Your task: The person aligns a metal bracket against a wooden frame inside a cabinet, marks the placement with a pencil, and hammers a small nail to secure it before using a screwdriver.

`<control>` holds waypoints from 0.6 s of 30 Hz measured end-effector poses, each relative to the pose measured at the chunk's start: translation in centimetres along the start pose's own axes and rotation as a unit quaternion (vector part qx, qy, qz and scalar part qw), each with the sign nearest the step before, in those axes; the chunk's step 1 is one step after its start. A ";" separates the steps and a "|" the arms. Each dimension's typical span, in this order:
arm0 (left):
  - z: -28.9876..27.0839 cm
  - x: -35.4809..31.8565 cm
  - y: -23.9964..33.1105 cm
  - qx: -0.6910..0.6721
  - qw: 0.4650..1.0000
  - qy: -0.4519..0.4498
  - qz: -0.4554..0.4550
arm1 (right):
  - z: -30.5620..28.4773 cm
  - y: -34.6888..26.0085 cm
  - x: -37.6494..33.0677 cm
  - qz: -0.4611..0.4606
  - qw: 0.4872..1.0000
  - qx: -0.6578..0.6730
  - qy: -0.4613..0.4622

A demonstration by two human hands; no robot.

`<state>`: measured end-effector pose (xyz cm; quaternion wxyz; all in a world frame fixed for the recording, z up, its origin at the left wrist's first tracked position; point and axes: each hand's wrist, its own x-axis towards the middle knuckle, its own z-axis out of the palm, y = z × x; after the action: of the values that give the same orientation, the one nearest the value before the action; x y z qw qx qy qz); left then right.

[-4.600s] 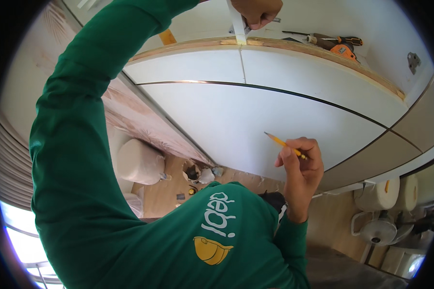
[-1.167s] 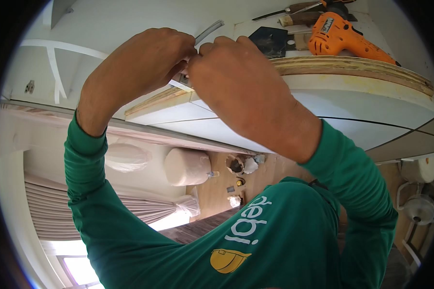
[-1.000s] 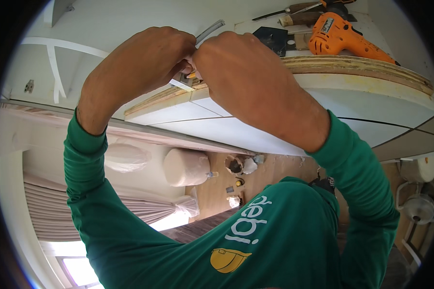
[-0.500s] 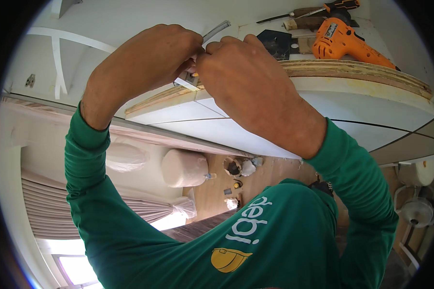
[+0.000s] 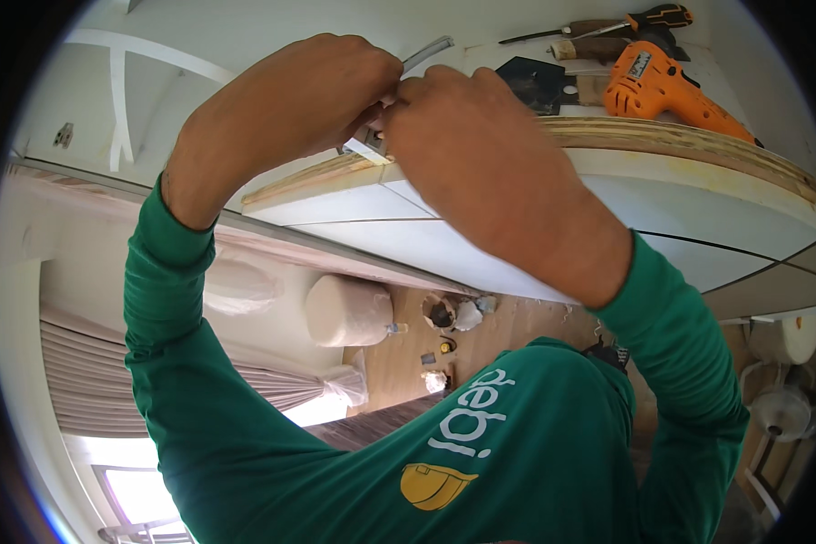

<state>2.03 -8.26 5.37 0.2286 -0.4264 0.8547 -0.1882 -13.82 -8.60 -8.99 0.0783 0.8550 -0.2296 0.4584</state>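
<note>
Both of my hands meet at the top edge of a white-faced plywood panel [image 5: 517, 245]. My left hand [image 5: 290, 104] pinches a thin pale strip [image 5: 426, 52] that sticks up and to the right from between the fingers. My right hand [image 5: 471, 154] is curled closed against the left one, its fingertips on the same strip at the panel's plywood edge [image 5: 317, 177]. A small pale end of the strip [image 5: 367, 147] shows just below the fingers. The fingertips themselves are hidden. Green sleeves cover both forearms.
An orange power drill [image 5: 666, 86] lies on the surface beyond the panel, with a black tool [image 5: 535, 82] and screwdrivers [image 5: 607, 23] beside it. Below the panel are pale rolls [image 5: 349, 310] and small items on a wooden floor [image 5: 444, 349]. A curtain [image 5: 109, 381] hangs at the lower left.
Some seconds ago my hands were apart, the right one holding a pencil over the panel. In the last second both hands stay joined at the panel's edge, barely shifting.
</note>
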 end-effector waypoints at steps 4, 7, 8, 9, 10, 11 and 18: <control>-0.2 -0.1 0.3 -0.024 1.000 -0.007 -0.016 | 0.2 0.7 -0.1 0.020 0.995 0.077 0.063; -0.4 0.1 0.4 -0.023 0.999 -0.030 -0.038 | 0.8 1.2 0.1 0.033 0.993 0.103 0.054; -0.3 0.2 0.4 -0.031 0.998 -0.034 -0.043 | 0.9 1.4 0.0 0.035 0.993 0.103 0.047; -0.3 0.3 0.3 -0.040 0.997 -0.038 -0.048 | 1.0 1.7 -0.1 0.036 0.993 0.103 0.040; -0.2 0.3 0.3 -0.044 0.996 -0.046 -0.054 | 1.1 1.8 -0.1 0.037 0.993 0.105 0.033; -0.1 0.4 0.3 -0.049 0.995 -0.055 -0.061 | 1.0 1.8 -0.1 0.028 0.995 0.091 0.042; -0.9 0.6 0.9 -0.031 0.993 -0.089 -0.070 | 0.2 0.5 0.0 -0.003 0.999 0.030 0.029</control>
<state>0.63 -8.14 5.54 0.2770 -0.5069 0.8045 -0.1381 -13.89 -9.09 -9.09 0.0603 0.8439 -0.2109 0.4897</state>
